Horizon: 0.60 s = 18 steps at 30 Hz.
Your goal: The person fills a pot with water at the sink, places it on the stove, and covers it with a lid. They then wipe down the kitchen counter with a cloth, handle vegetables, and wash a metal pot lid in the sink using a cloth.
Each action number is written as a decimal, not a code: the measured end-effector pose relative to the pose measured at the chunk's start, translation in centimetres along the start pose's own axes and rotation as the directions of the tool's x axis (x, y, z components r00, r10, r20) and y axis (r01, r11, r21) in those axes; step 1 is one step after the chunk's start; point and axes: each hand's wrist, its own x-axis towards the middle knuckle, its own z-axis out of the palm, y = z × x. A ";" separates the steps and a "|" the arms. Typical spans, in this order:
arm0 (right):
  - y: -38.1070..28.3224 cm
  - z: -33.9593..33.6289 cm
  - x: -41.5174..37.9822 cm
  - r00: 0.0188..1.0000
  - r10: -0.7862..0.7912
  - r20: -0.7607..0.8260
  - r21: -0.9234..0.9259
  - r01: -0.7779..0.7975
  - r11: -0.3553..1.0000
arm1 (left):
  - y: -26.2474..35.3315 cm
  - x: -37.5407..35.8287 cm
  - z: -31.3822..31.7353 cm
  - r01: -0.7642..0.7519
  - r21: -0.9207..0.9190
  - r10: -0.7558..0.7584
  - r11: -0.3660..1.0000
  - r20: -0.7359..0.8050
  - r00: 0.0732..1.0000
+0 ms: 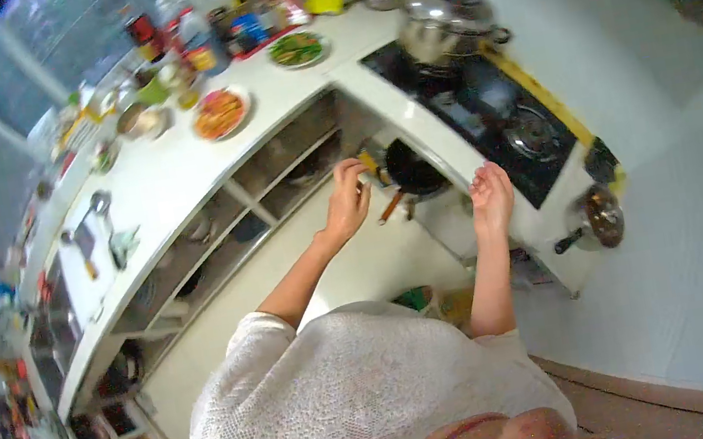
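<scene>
Both forearms reach forward, hands raised. Left hand (347, 202): fingers loosely bent, partly open, empty, near the dark pan (413, 167) below the counter (144, 174). Right hand (491, 197): fingers half curled, empty, near the black stove (490, 98), at right, with a lidded pot (437, 29) at its far end. Labels on the bottles (197, 42): blurred.

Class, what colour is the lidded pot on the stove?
The lidded pot is silver, seen in the head view.

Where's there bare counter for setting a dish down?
Bare counter lies between the plate of orange food and the metal utensils, and between the plate of greens and the stove. Bottles crowd the window side.
</scene>
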 end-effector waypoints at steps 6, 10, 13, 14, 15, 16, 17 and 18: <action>13.1 11.4 -8.2 0.865 0.355 0.355 -0.155 -0.320 0.935 | -5.0 -9.5 -16.5 0.111 0.217 -0.049 0.970 -0.273 0.961; 20.2 18.1 -12.7 0.733 0.501 0.460 -0.275 -0.419 0.865 | -6.3 -16.5 -26.1 0.310 0.245 -0.161 0.919 -0.484 0.860; 24.6 23.1 -16.5 0.595 0.591 0.544 -0.393 -0.442 0.806 | -6.7 -21.4 -31.2 0.404 0.272 -0.142 0.873 -0.652 0.745; 25.9 24.5 -17.7 0.522 0.632 0.573 -0.457 -0.438 0.775 | -6.9 -22.9 -32.4 0.427 0.287 -0.105 0.858 -0.716 0.691; 26.6 26.2 -19.3 0.476 0.664 0.577 -0.512 -0.422 0.748 | -7.0 -24.3 -33.5 0.468 0.289 -0.095 0.836 -0.762 0.640; 27.5 27.5 -20.2 0.439 0.678 0.589 -0.535 -0.417 0.735 | -6.9 -25.4 -34.2 0.491 0.283 -0.092 0.824 -0.789 0.608; 28.4 28.8 -21.2 0.392 0.700 0.597 -0.570 -0.406 0.714 | -6.8 -26.6 -34.8 0.544 0.211 -0.150 0.812 -0.825 0.544; 29.4 29.9 -22.2 0.346 0.720 0.602 -0.603 -0.394 0.694 | -6.7 -27.8 -35.4 0.590 0.137 -0.207 0.796 -0.854 0.477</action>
